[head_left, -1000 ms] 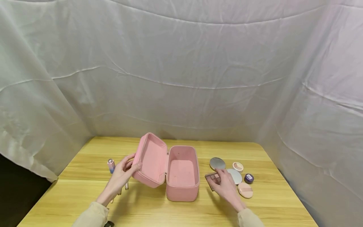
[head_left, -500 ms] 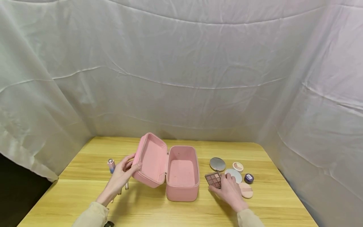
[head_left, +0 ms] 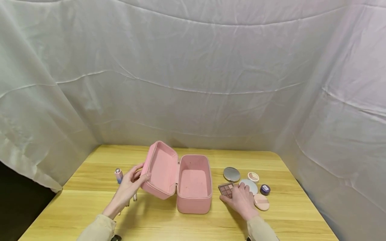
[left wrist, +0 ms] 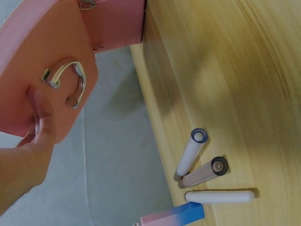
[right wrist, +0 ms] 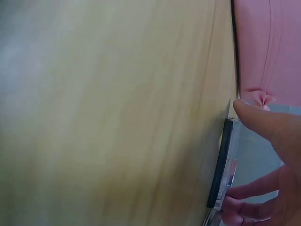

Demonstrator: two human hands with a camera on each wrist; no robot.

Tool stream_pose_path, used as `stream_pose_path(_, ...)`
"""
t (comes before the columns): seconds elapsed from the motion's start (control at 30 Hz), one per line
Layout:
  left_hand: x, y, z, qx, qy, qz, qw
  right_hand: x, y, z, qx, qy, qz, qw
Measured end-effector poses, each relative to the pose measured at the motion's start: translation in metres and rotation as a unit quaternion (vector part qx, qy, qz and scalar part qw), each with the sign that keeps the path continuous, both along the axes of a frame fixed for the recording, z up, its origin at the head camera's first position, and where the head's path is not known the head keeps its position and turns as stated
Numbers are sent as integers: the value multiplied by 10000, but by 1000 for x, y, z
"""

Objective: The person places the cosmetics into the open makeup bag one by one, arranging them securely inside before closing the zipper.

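My left hand pinches the lid of a pink cosmetic case, thumb on the inner side, fingers on the outer face. The lid tilts open to the left. Its outside carries a metal-fitted handle in the left wrist view. Right of the case, my right hand is over an eyeshadow palette on the table. In the right wrist view the thumb is near one end of the palette, and the fingertips are at the other; part is hidden.
Around the right hand lie a silver round compact, a pale round disc, a small round palette, a dark purple jar and a powder puff. At left are a pink-blue bottle and several slim tubes.
The right hand has drawn back from across the palette toward its right side, then shifted slightly left around it. The left hand and the lid have stayed still.
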State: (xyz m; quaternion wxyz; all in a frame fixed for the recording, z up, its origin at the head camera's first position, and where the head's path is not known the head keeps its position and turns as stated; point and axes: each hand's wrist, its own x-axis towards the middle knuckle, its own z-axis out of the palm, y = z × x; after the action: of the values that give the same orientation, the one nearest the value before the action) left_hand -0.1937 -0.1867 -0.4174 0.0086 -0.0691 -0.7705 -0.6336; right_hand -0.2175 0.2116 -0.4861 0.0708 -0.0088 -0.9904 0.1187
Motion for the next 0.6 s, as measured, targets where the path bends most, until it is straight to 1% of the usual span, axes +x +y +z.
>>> stream_pose_path(0.3,0,0,0,-11,-60,46,10000,-4,-1,0,37,-52,-54,10000)
stream_pose_path(0.6,-1,0,0,-25,-69,30,10000,-4,-1,1,-117,-130,-101,9998)
